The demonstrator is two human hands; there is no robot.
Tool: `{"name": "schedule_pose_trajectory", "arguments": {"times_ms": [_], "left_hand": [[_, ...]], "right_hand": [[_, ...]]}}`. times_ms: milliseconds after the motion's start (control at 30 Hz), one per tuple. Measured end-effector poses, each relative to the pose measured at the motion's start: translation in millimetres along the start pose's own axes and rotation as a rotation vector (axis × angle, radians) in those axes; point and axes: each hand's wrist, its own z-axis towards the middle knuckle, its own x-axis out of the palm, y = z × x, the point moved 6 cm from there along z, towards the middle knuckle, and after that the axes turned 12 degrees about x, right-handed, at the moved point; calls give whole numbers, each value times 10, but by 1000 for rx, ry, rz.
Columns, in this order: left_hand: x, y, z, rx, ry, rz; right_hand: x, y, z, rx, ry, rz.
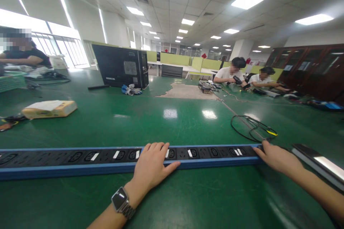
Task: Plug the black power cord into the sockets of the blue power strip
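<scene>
A long power strip [102,155] with a blue frame and a black face of sockets lies across the green table, running out of view at the left. Small white labels mark some of its sockets. My left hand [153,159], with a watch on its wrist, is laid over the middle of the strip; its fingers bend over the far edge and its thumb lies along the near side. At the right end, my right hand [276,155] grips the strip with its thumb at the corner; most of its fingertips are hidden.
A black cable [252,128] lies coiled beyond my right hand, with a dark flat object [317,161] at its right. Farther off are a tissue pack [49,109], a computer case [120,66] and gloves [131,89]. Several people sit around the table.
</scene>
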Motion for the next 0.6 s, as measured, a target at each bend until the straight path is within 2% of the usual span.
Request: {"name": "schedule_pose_trajectory", "arguments": {"times_ms": [600], "left_hand": [[1, -17, 4, -9, 32, 36]], "right_hand": [[-46, 33, 68, -35, 34, -34]]}}
